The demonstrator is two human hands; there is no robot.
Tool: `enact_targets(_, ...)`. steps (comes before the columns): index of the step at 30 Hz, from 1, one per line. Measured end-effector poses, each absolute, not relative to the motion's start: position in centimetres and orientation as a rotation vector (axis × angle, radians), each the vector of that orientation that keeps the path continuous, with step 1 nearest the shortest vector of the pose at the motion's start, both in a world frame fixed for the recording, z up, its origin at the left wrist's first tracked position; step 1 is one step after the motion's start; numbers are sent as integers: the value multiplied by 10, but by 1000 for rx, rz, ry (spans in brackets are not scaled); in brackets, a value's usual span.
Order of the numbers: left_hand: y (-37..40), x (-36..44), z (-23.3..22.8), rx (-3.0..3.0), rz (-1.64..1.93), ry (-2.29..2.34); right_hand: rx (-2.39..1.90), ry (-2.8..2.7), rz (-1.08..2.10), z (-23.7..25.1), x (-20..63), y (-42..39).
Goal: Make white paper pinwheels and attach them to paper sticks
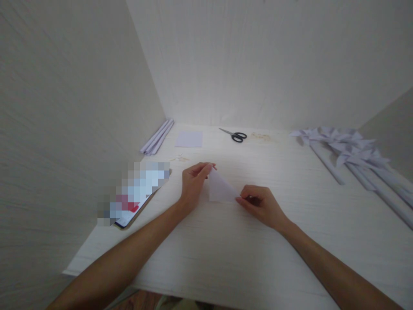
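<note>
Between my hands is a sheet of white paper (220, 188), folded into a triangle. My left hand (195, 181) pinches its top corner between thumb and fingers. At the lower right corner, my right hand (260, 204) grips the paper with thumb and index finger. The triangle's straight lower edge faces me, just above the white tabletop (206, 241); whether it touches the surface I cannot tell. A flat square of paper (189, 139) lies farther back, beyond my left hand.
Scissors (237, 136) with black handles lie at the back, near small tan bits (261, 137). Rolled paper sticks (158, 137) rest against the left wall. A phone (142, 196), partly blurred, lies at left. Several paper pinwheels (351, 150) on sticks are piled at right.
</note>
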State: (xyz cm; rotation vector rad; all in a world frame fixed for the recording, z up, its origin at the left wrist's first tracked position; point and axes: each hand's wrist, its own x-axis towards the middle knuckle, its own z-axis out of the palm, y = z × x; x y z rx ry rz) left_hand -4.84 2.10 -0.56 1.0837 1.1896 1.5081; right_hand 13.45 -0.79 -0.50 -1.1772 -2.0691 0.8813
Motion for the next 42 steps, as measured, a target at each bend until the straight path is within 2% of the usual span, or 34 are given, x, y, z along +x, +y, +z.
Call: enact_targets(42,17,-47,1,1096,1520,1237,-1121,-2146,776,-3,133,-8)
